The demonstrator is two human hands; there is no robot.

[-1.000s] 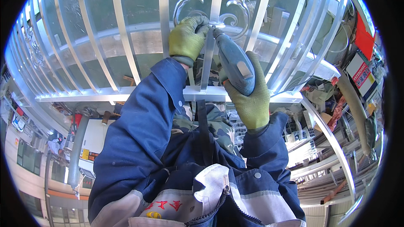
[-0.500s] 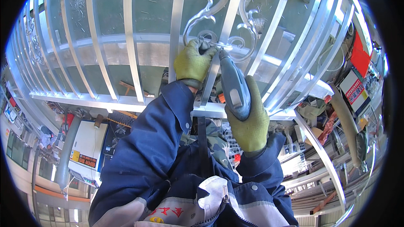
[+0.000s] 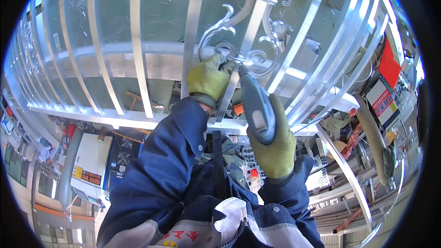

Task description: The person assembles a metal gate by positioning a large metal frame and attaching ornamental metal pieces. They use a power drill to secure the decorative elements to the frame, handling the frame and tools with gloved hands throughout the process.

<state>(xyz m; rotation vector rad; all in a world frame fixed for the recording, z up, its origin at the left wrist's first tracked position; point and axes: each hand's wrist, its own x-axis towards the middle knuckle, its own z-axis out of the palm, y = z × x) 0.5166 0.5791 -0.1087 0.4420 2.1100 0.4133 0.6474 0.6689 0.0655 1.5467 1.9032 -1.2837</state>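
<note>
- Green-gloved left hand [image 3: 207, 81]: fingers curled in close against the near end of the scroll [image 3: 216, 26]; whether they pinch something small, I cannot tell.
- Right hand [image 3: 276, 151], also gloved: wrapped around the rear of the blue-grey tool [image 3: 254, 98] (a drill or driver, by its look).
- The tool's long axis runs from near right to far and slightly left, its nose at the silver collar [image 3: 240, 59] where the scroll meets a bar [image 3: 252, 30]; contact is too small to judge. The collar lies just far and right of the left fingertips, so the left hand is nearer it than the right.
- The bar slants from the near rail [image 3: 110, 120] away to the far right, passing between the hands.
- Farther out: more bars to left and right, a white cabinet [image 3: 94, 149] near left, a red panel [image 3: 390, 64] far right, and green floor [image 3: 161, 7] beyond.
</note>
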